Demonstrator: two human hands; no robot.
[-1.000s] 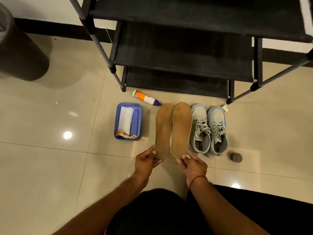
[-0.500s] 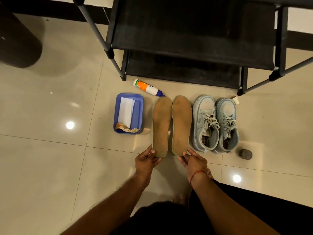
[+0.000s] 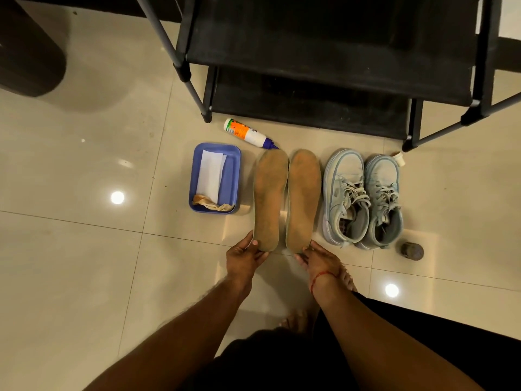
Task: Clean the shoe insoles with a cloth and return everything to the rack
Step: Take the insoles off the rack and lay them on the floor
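Two tan, dirty insoles lie side by side on the tiled floor. My left hand [image 3: 243, 256] pinches the heel of the left insole [image 3: 269, 196]. The heel of the right insole [image 3: 303, 198] is pinched by my right hand [image 3: 317, 259]. A pair of pale blue sneakers [image 3: 362, 197] stands just right of the insoles. Left of them sits a blue tray [image 3: 234, 176] with a folded white cloth [image 3: 210, 174] and a crumpled brownish rag [image 3: 212, 206]. The black shoe rack [image 3: 324, 69] stands behind everything.
A white and orange bottle [image 3: 246, 133] with a purple tip lies in front of the rack. A small white cap [image 3: 399, 158] sits by the rack's right leg. A small dark round object [image 3: 412, 251] rests right of the sneakers. A dark bin [image 3: 26, 55] stands far left.
The view has tilted down and closer. Both insoles have come down from a slight lift to lie flat on the floor, with my hands still at their heels.
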